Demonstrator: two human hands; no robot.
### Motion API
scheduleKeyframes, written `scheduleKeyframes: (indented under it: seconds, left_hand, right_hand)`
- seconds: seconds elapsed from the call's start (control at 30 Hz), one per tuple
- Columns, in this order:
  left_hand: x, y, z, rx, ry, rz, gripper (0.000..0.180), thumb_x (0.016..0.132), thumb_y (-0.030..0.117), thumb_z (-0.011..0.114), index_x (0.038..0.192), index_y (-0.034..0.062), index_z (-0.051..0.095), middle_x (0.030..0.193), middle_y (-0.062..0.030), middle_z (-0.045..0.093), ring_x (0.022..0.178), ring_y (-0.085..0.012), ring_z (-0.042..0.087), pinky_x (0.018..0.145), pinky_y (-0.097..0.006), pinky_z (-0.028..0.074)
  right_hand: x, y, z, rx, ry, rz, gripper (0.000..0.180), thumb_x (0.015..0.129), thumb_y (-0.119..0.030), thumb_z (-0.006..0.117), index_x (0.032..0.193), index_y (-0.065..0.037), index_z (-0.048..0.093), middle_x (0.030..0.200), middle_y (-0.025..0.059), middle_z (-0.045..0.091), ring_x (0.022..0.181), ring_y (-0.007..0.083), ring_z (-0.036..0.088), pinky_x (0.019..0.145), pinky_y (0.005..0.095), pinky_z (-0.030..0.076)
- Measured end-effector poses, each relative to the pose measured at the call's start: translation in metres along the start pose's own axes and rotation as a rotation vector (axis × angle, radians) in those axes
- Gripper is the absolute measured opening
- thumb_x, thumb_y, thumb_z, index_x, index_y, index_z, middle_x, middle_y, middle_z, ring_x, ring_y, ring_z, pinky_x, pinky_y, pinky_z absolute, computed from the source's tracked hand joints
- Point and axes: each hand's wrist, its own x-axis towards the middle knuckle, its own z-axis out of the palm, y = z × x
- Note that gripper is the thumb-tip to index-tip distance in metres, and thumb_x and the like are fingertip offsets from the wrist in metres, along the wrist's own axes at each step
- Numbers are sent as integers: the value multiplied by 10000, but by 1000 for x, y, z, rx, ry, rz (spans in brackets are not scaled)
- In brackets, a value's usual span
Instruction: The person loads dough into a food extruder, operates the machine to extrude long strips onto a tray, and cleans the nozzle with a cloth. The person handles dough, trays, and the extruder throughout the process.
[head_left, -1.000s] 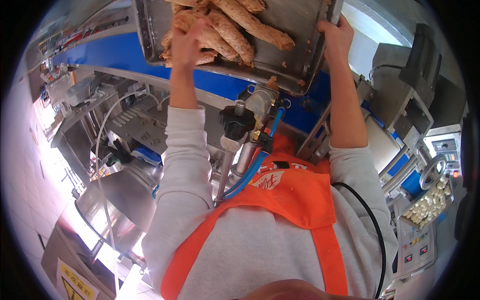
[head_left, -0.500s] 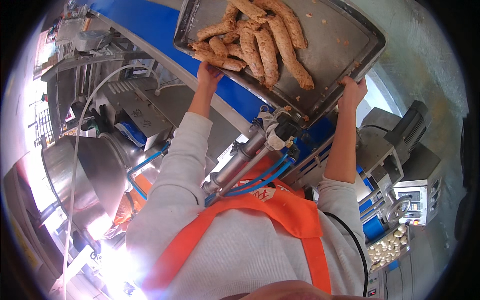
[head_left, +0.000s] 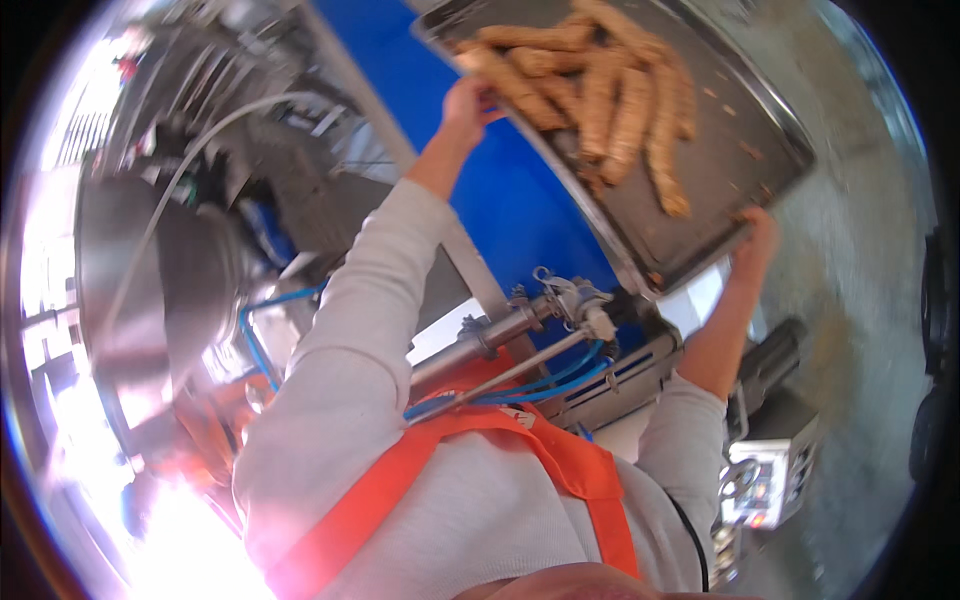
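From the head camera we see a metal baking tray (head_left: 740,170) held up at arm's length, well above our chest, one hand on each of two opposite edges. Our left hand (head_left: 468,105) grips the near-left edge, its fingers (head_left: 490,98) curled under and over the rim just beside the closest of the browned, elongated pastry sticks (head_left: 600,95). Our right hand (head_left: 757,235) closes on the lower right edge, its fingers hidden behind the rim, so we judge the grip by the wrist alone.

We think the two hands sit far apart because the tray is wide and shallow; a hold on opposite rims keeps it from twisting. The tray looks tilted, the right-hand side lower, and the pastry sticks lie bunched toward the left fingers, with bare, crumb-flecked metal between them and the right fingers.

Below both hands runs a blue machine panel (head_left: 520,220), and lower still a steel pneumatic cylinder (head_left: 500,335) with thin blue hoses (head_left: 560,375). Out beyond the left fingers stands a large steel vessel (head_left: 150,290). Nearest us are our grey sleeves and the orange apron straps (head_left: 590,480).
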Motion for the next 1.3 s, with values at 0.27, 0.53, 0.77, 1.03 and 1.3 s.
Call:
scheduleKeyframes:
  seconds: [0.27, 0.53, 0.77, 1.03, 1.3]
  left_hand:
    - [-123, 134, 35, -99, -156, 130, 202, 739, 49, 632, 907, 4, 529, 756, -114, 556, 656, -232, 587, 497, -402, 578]
    - [-279, 190, 20, -302, -411, 221, 251, 769, 8, 609, 997, -62, 532, 763, -167, 590, 623, -266, 648, 468, -380, 611]
    - [-449, 196, -36, -364, -585, 339, 285, 830, -14, 566, 1095, -97, 499, 867, -176, 604, 654, -255, 654, 499, -346, 613]
    - [-625, 109, -127, -424, -678, 352, 334, 910, 17, 523, 1239, 1, 471, 1057, -113, 615, 925, -207, 652, 730, -321, 612]
    - [-759, 20, -257, -410, -511, 126, 354, 916, 47, 549, 1251, 12, 437, 1141, -109, 591, 982, -201, 645, 706, -323, 615]
  right_hand:
    - [-92, -196, 2, -250, -205, -133, 383, 666, -301, 594, 935, -33, 647, 1024, 104, 600, 958, 252, 534, 866, 380, 425]
    - [-247, -243, -38, -343, -329, -386, 420, 654, -263, 591, 1001, -29, 623, 1061, 104, 593, 976, 250, 536, 875, 370, 428]
    - [-364, -260, -85, -360, -410, -515, 464, 643, -229, 588, 1059, -25, 603, 1094, 104, 587, 991, 248, 538, 883, 361, 431]
    - [-462, -267, -176, -378, -435, -603, 523, 631, -191, 584, 1126, -21, 579, 1131, 104, 581, 1009, 245, 540, 892, 351, 434]
    - [-567, -250, -236, -340, -495, -612, 590, 619, -153, 581, 1192, -16, 556, 1168, 104, 574, 1027, 243, 542, 901, 340, 437]
